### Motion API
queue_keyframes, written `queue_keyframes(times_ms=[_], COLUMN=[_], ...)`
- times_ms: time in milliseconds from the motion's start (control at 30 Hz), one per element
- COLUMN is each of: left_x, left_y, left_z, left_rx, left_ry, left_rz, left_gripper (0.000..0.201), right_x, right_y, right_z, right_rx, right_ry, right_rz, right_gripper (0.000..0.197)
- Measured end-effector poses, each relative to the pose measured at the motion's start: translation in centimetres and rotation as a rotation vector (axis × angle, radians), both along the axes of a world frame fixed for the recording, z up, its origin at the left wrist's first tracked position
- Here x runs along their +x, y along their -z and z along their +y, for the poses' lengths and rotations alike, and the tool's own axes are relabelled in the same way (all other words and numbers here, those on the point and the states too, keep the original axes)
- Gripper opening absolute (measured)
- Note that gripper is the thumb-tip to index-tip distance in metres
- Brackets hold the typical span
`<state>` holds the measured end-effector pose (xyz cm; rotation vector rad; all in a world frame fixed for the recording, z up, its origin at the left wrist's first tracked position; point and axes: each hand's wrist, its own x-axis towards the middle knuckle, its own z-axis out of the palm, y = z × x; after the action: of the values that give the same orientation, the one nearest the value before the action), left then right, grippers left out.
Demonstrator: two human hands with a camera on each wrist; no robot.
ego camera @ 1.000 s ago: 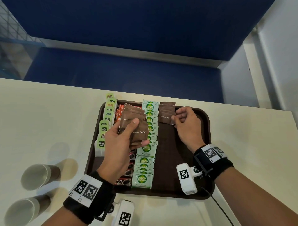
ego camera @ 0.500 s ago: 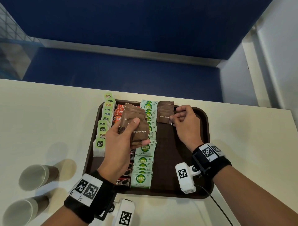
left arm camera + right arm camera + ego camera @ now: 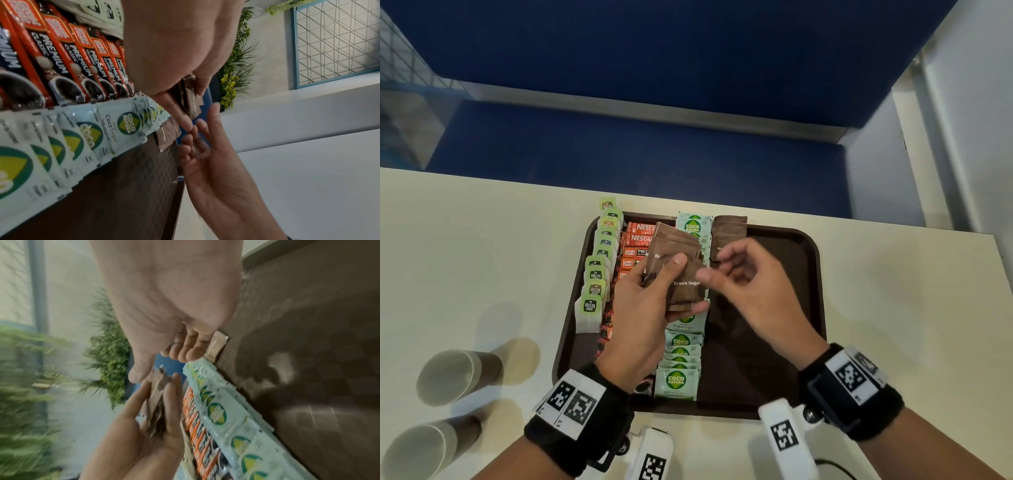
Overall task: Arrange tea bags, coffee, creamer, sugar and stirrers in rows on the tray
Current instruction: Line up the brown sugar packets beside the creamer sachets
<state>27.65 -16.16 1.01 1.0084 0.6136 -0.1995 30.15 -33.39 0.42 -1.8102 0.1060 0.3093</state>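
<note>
A dark brown tray (image 3: 815, 274) holds rows of green-tagged tea bags (image 3: 595, 274), orange coffee sticks (image 3: 637, 240) and green-and-white coco sugar sachets (image 3: 681, 342). A short row of brown sugar sachets (image 3: 729, 229) lies at its far end. Above the middle rows my left hand (image 3: 674, 274) grips a fan of brown sugar sachets (image 3: 686, 284) between thumb and fingers. My right hand (image 3: 722, 270) hovers beside the fan with loosely curled fingers, its thumb tip at the front sachet's edge, holding nothing. The right wrist view shows the fan (image 3: 156, 399) in my left hand below my right hand (image 3: 164, 363).
Two paper cups (image 3: 458, 373) (image 3: 424, 445) lie on their sides on the cream table left of the tray. The tray's right half (image 3: 774, 308) is bare. A blue bench and a white wall stand beyond the table's far edge.
My right hand has left the laid brown sugar sachets at the tray's far end and moved left and nearer, up to the fan. My left hand has kept its hold.
</note>
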Motion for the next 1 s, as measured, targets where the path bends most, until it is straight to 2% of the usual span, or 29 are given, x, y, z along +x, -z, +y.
queue_keyframes(times_ms=[100,400,567,800,1000], left_x=[-0.1,0.2,0.0,-0.4,-0.3], left_y=[-0.1,0.0,0.3,0.6,0.7], left_z=[-0.9,-0.4,0.2,0.6,0.8], left_rx=[-0.017,0.009,0.056,0.044,0.038], left_ry=[0.036,0.008,0.006,0.005,-0.002], left_rz=[-0.009,0.008,0.0,0.006,0.007], left_gripper=[0.022,0.022,0.023,0.026,0.027], right_x=[-0.9,-0.3,1.2,3.3,3.6], right_y=[-0.6,0.4,2.1,4.9,5.6], right_z=[0.5,-2.9,-4.6,-4.4,-3.1], right_rx=[0.036,0.12,-0.032,-0.284,-0.38], right_ry=[-0.045,-0.036,0.19,0.003,0.064], right_rz=[0.057,0.205,0.126,0.045,-0.083], right_gripper=[0.047,0.02,0.017,0.012,0.022])
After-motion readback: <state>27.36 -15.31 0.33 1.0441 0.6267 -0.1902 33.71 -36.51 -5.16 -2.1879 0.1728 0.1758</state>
